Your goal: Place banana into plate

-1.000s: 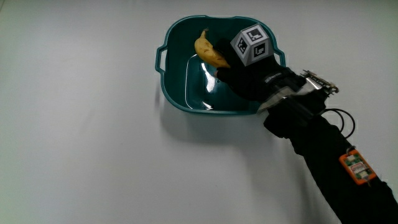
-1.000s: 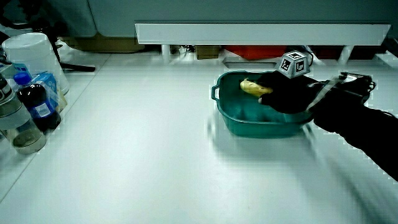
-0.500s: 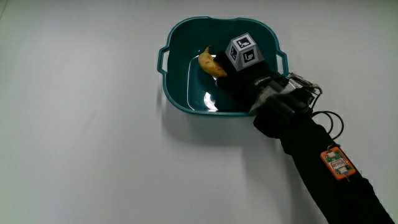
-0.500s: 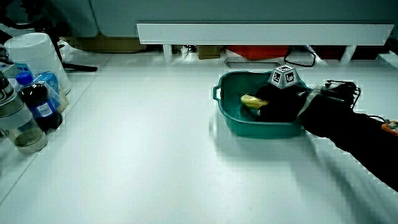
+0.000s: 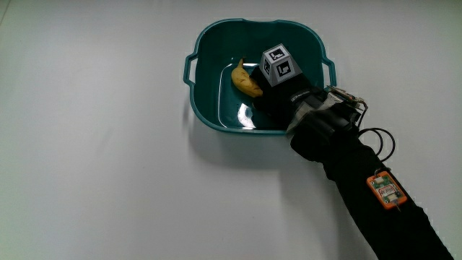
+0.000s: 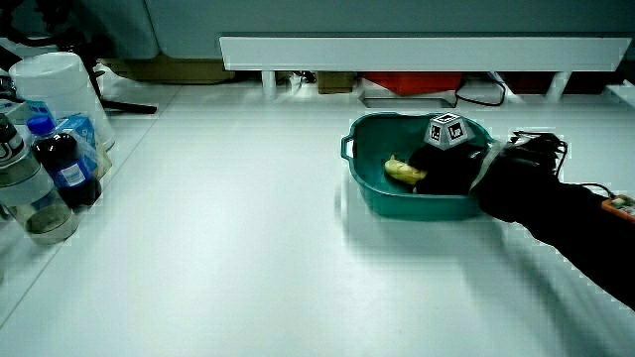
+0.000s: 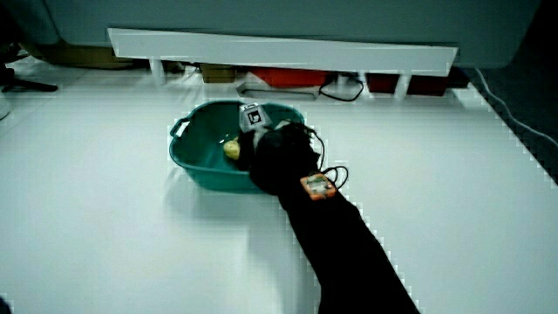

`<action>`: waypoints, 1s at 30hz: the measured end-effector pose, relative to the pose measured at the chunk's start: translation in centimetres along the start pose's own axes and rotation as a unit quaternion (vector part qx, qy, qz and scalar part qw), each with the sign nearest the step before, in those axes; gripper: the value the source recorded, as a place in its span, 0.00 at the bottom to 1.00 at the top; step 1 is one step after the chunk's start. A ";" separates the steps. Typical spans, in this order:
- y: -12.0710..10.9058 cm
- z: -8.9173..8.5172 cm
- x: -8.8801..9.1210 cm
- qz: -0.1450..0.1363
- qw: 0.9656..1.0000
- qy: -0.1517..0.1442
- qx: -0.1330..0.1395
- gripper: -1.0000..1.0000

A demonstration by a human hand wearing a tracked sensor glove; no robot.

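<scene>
A yellow banana [image 5: 245,78] lies on the floor of a teal basin with handles [image 5: 206,119], which serves as the plate. The gloved hand [image 5: 273,97] is inside the basin right beside the banana, and the patterned cube [image 5: 280,63] on its back faces up. One end of the banana meets the glove; the cube and the glove hide whether the hand grips it. The forearm crosses the basin's rim on the side nearer the person. In both side views the banana [image 6: 402,171] [image 7: 232,149] rests low in the basin [image 6: 397,203] [image 7: 200,174] against the hand [image 6: 446,169] [image 7: 270,144].
A dark bottle [image 6: 60,169], a clear jar [image 6: 30,208] and a white container [image 6: 55,84] stand at the table's edge in a side view. A low white partition [image 6: 417,50] closes off the table. An orange tag [image 5: 382,189] and a cable [image 5: 382,137] ride on the forearm.
The hand has come down into the basin with the banana, which was held above the rim a second ago and now lies on the basin's floor.
</scene>
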 end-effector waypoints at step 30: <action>-1.4 1.4 2.3 0.014 0.998 0.067 -0.001 0.00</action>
